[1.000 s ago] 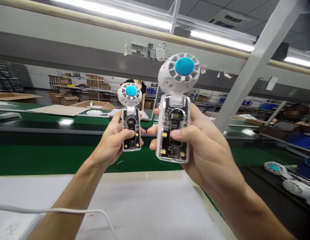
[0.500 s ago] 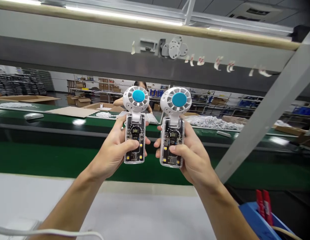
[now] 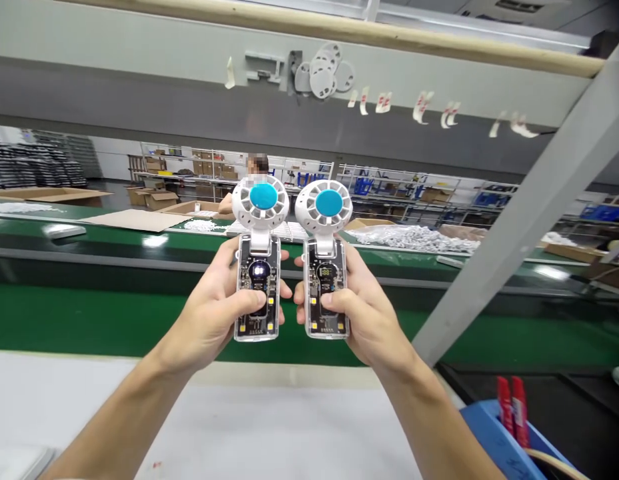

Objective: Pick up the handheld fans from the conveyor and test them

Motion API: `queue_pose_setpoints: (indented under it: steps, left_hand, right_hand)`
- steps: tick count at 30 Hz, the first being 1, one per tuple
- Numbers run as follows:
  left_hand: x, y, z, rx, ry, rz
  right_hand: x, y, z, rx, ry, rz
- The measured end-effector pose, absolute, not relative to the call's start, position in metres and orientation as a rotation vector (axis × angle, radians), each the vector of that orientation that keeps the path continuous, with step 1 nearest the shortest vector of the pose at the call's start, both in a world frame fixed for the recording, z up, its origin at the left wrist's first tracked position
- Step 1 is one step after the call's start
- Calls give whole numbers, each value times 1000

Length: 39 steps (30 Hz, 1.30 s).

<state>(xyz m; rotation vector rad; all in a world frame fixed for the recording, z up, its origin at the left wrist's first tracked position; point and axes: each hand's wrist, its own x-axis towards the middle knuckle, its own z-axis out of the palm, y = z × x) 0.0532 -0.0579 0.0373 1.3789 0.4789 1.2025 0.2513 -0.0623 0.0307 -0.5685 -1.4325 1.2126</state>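
Note:
Two small handheld fans are held upright side by side, each with a white round head, a blue disc at its centre and a clear body showing a black circuit board. My left hand (image 3: 214,303) grips the left handheld fan (image 3: 260,213), its thumb resting on the front of the body. A small display on that fan is lit. My right hand (image 3: 372,303) is wrapped round the right handheld fan (image 3: 325,220), thumb on its front too; its display looks unlit. A narrow gap separates the two fans, and fingertips show behind both.
Beyond a white worktop (image 3: 284,427) runs a green conveyor belt (image 3: 139,310). Across it lie a cardboard sheet (image 3: 132,220) and a heap of small white parts (image 3: 419,237). A slanted metal post (image 3: 519,207) and a blue bin (image 3: 482,420) with red-handled tools stand at right. A person sits behind.
The display on the left fan has lit up. Both fans have come closer together and shifted left in view. The camera view has tilted and moved slightly.

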Motion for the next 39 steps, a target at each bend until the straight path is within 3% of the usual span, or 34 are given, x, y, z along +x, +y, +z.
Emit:
queue_pose_setpoints:
  steps: [26,39]
  left_hand:
    - [68,-64,33,1245,415,1323]
    - [66,-66,30,1223,394,1222]
  right_hand:
    - [251,-69,40,-665,-1400,1105]
    - [252,-70,40,-665,-1409,1167]
